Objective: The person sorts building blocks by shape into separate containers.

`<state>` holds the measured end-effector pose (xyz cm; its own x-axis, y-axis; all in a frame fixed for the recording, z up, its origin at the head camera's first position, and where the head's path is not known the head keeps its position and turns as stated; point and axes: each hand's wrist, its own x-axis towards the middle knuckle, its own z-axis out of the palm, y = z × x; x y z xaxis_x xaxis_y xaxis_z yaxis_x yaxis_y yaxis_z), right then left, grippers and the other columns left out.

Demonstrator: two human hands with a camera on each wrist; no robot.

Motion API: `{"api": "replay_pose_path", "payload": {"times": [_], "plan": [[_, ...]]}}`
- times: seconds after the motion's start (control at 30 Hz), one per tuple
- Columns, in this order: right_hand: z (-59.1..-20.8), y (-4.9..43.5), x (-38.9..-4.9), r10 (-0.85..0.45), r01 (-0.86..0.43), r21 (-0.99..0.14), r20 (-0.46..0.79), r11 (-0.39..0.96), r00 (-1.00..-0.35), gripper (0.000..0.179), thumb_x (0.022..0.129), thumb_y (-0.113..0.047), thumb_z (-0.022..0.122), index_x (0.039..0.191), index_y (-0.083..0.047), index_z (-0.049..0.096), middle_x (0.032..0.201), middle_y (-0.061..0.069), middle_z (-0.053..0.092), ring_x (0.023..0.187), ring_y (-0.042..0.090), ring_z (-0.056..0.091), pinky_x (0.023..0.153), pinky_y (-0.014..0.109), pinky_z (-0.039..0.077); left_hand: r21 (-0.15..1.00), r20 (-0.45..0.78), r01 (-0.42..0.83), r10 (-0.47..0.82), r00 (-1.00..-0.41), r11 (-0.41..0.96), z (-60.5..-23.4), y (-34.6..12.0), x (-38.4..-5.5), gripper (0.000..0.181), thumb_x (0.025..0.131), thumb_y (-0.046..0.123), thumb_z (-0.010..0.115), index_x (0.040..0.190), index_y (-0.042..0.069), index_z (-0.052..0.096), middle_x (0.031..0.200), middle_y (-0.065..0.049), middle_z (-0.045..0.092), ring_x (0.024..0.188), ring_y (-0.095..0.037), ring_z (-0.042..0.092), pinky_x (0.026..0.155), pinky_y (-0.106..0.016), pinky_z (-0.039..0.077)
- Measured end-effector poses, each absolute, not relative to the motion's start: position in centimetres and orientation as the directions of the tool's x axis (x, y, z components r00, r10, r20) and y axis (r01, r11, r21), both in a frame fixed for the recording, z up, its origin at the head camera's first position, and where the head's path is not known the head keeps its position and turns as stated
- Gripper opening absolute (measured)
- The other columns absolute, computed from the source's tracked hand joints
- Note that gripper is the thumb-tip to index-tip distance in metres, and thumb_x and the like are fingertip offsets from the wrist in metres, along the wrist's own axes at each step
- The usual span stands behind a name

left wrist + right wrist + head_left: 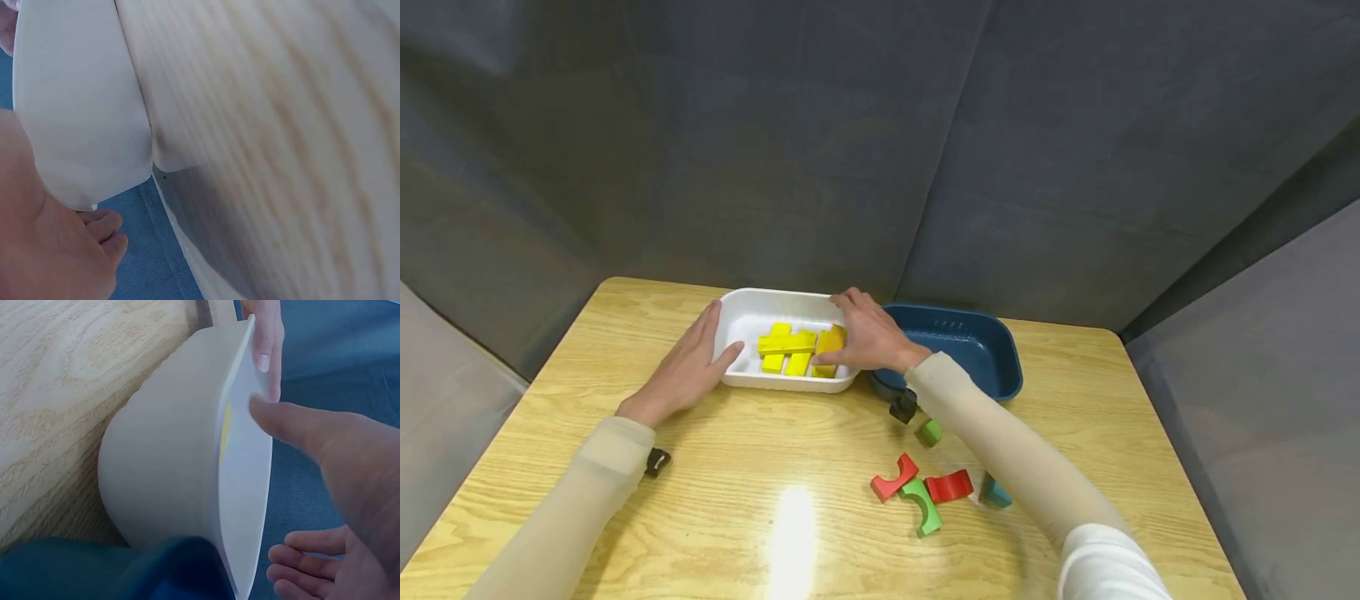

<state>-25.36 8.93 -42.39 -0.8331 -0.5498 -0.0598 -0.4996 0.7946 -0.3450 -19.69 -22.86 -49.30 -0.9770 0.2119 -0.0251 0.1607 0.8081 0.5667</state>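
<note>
A white tray [782, 383] near the table's back edge contains several yellow blocks [787, 343] and an orange-yellow block [828, 340] at its right side. My left hand [688, 362] holds the tray's left end, its thumb over the rim and its fingers along the outer wall. In the left wrist view, that hand [56, 250] lies against the white wall. Above the tray's right end, my right hand [876, 333] is spread and its thumb reaches over the opening. The right wrist view shows this hand [337, 487] with fingers extended beyond the far rim, grasping nothing.
A dark blue tray [1011, 358] stands just right of the white one, partly behind my right forearm. Nearer on the table lie red arch blocks [950, 486], a green arch block [925, 508], a small green block [931, 432] and a teal block [997, 493]. A dark curtain [820, 167] hangs behind.
</note>
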Motion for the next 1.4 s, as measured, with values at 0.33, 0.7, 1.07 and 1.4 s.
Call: {"api": "replay_pose_path", "payload": {"times": [0.33,0.7,1.07,1.4], "plan": [[-42.0,9.5,-25.1,-0.544,-0.497,-0.373,-0.026,0.784,-0.839,0.088,0.096,-0.055,0.077,0.162,-0.007,0.044,0.153,0.012,0.048,0.129,0.027,0.050,0.106,0.044,0.053,0.569,-0.030,0.155,0.209,-0.977,0.808,-49.1,-23.2,-19.8,0.094,0.111,0.063,0.035,0.171,0.008,-0.012,0.179,-0.014,-0.012,0.165,-0.044,0.002,0.131,-0.064,0.010],[-41.9,10.2,-24.3,-0.548,-0.503,-0.386,-0.007,0.773,-0.836,0.083,0.097,-0.051,0.077,0.160,-0.006,0.046,0.149,0.013,0.051,0.123,0.027,0.051,0.101,0.042,0.053,0.571,-0.033,0.154,0.210,-0.977,0.806,-49.0,-23.2,-20.0,0.094,0.111,0.063,0.036,0.171,0.009,-0.013,0.180,-0.015,-0.010,0.165,-0.044,0.002,0.131,-0.065,0.010],[-41.7,10.6,-23.5,-0.566,-0.528,-0.390,0.020,0.754,-0.824,0.079,0.098,-0.049,0.076,0.158,-0.007,0.048,0.148,0.011,0.053,0.123,0.026,0.052,0.103,0.044,0.054,0.568,-0.032,0.155,0.210,-0.977,0.808,-49.0,-23.2,-20.1,0.094,0.111,0.063,0.036,0.171,0.009,-0.013,0.180,-0.016,-0.009,0.165,-0.044,0.002,0.131,-0.065,0.010],[-41.6,11.6,-22.5,-0.589,-0.562,-0.387,0.060,0.731,-0.806,0.076,0.099,-0.048,0.075,0.157,-0.005,0.050,0.144,0.013,0.056,0.118,0.026,0.054,0.098,0.043,0.054,0.571,-0.023,0.152,0.201,-0.979,0.807,-49.4,-23.2,-20.3,0.095,0.111,0.064,0.037,0.171,0.009,-0.011,0.180,-0.015,-0.008,0.165,-0.044,0.004,0.131,-0.065,0.011]]}}
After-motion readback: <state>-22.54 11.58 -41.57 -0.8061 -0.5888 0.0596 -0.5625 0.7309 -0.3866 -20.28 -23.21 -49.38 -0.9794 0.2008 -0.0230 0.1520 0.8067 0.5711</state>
